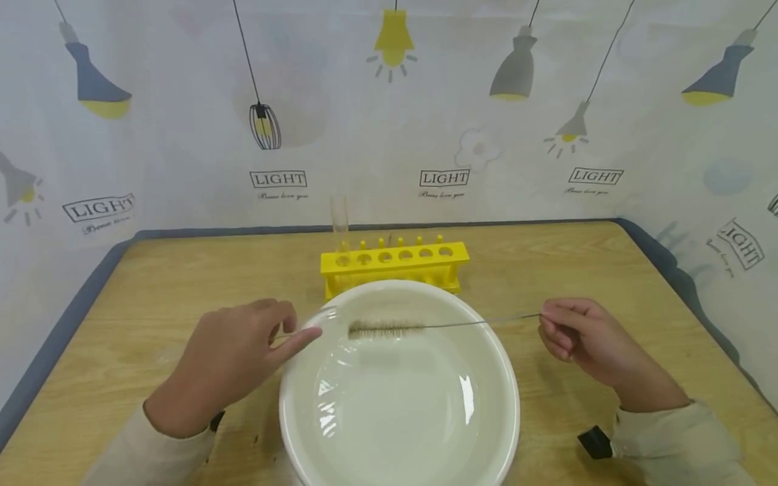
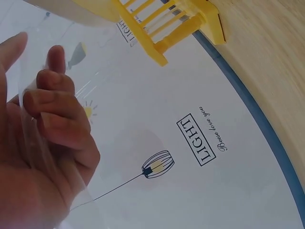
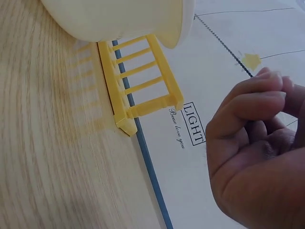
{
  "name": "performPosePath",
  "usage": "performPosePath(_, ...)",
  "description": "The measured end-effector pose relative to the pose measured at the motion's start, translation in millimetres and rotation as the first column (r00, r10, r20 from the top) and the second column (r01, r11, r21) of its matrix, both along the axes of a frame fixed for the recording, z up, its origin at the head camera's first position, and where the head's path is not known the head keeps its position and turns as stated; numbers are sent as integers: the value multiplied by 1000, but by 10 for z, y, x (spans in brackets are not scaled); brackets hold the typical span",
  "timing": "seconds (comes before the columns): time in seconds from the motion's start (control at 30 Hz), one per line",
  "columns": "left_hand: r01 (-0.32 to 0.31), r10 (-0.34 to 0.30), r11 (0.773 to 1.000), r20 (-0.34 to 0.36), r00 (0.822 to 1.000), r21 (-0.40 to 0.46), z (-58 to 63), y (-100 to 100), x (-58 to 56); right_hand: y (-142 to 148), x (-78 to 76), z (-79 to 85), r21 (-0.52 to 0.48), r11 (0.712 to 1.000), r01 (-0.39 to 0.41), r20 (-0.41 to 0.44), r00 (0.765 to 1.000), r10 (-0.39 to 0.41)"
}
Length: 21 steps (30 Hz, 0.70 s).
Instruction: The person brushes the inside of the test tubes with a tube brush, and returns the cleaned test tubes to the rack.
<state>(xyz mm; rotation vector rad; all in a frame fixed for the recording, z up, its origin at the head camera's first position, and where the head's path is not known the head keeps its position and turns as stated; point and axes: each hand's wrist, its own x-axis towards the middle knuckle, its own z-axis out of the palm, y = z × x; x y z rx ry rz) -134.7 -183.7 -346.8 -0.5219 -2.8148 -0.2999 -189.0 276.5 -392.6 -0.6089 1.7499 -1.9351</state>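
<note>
My left hand [image 1: 234, 354] holds a clear test tube [image 1: 327, 313] over the left rim of a white basin [image 1: 512, 412]; its mouth points right. In the left wrist view the see-through tube [image 2: 34, 129] lies across the palm under curled fingers. On the other side, my right hand [image 1: 586, 337] pinches the thin wire handle of a test tube brush [image 1: 387, 329]. The brush's bristles hang level above the basin, a short gap from the tube's mouth. The twisted wire [image 3: 224, 43] also shows in the right wrist view.
Behind the basin stands a yellow test tube rack [image 1: 395, 258] with a row of holes and pegs. Another clear test tube [image 1: 340, 219] stands upright in its left-end hole. A lamp-printed sheet [image 1: 365, 135] rises behind the wooden table [image 1: 200, 270].
</note>
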Motion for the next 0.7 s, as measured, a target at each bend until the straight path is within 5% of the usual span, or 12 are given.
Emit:
performPosePath(0.2,115,-108,974,-43,993,197,88,27,22,-16,17,25,-2,999,-53,-20,998,52)
performPosePath(0.33,262,-259,890,-60,964,373,232,37,57,-66,52,9,44,994,-104,-22,994,105)
performPosePath(0.47,373,-370,808,-101,924,455,392,111,33,-105,80,7,95,985,-143,-39,988,147)
performPosePath(0.7,382,-396,740,-100,913,554,518,215,31,-140,83,23,119,979,-166,-74,982,175)
